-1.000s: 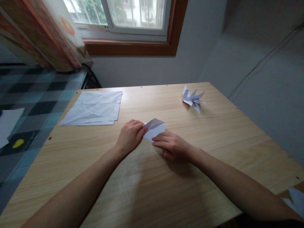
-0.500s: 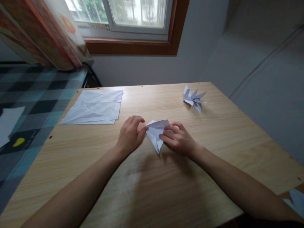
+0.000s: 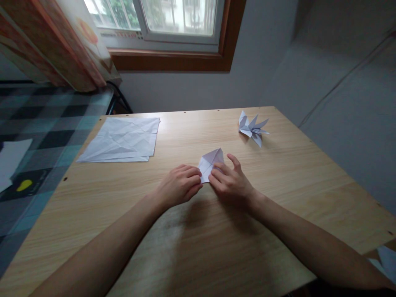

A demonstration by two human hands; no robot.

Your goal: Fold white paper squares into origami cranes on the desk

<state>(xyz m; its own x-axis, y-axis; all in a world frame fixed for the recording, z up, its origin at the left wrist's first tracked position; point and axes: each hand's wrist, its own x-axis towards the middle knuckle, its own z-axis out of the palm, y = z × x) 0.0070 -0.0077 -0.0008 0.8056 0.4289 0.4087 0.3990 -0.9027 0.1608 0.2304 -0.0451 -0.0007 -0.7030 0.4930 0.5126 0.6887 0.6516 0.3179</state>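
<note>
A small piece of folded white paper (image 3: 210,161) is held between my two hands above the middle of the wooden table (image 3: 161,239). Creases cross its face, and one corner points away from me. My left hand (image 3: 182,183) pinches its near left corner, fingers closed together. On the other side my right hand (image 3: 230,179) grips the right part with thumb and fingers, the index finger raised off the paper. The fingers cover the lower right of the sheet.
Creased white sheets (image 3: 123,140) lie stacked at the table's far left. A spiky folded paper figure (image 3: 252,128) sits at the far right. Left of the table is a checked cloth surface (image 3: 58,142) with papers; a window (image 3: 179,20) and curtain (image 3: 55,45) are beyond.
The folded paper has turned, so its pointed end now faces away instead of toward me. My left hand moved right and closed on its corner. My right index finger has lifted.
</note>
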